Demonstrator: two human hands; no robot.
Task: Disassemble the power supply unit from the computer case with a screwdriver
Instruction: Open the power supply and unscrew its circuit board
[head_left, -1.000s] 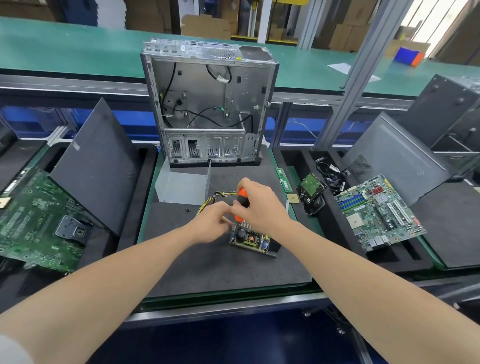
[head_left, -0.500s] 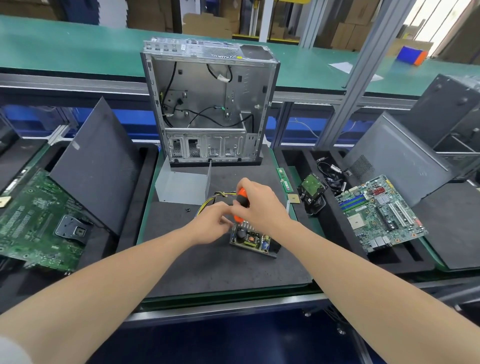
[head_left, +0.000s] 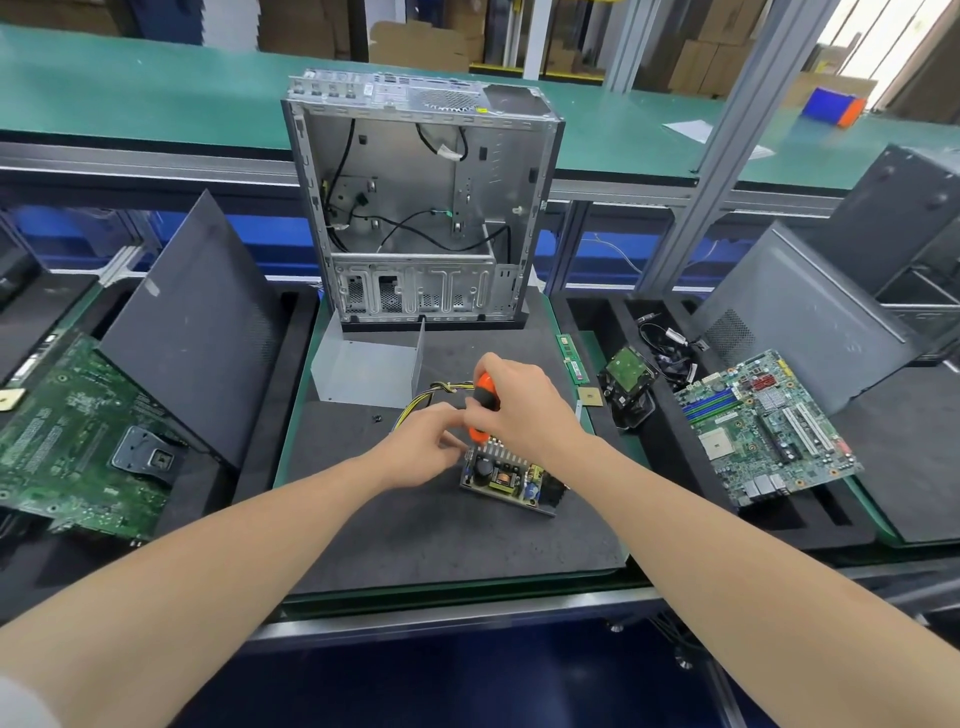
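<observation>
Hardly anything moves across this second. From my seat the main difference is in the view itself: it creeps slightly, so the computer case (head_left: 415, 208) at the far side sits a touch higher than before, and the blue and orange box (head_left: 831, 106) at the far right drifts a little further right. My left hand (head_left: 423, 449) edges very slightly nearer. My right hand (head_left: 527, 410) on the screwdriver (head_left: 487, 389) shows no shift I can be sure of, and I cannot tell whether the handle has turned.
</observation>
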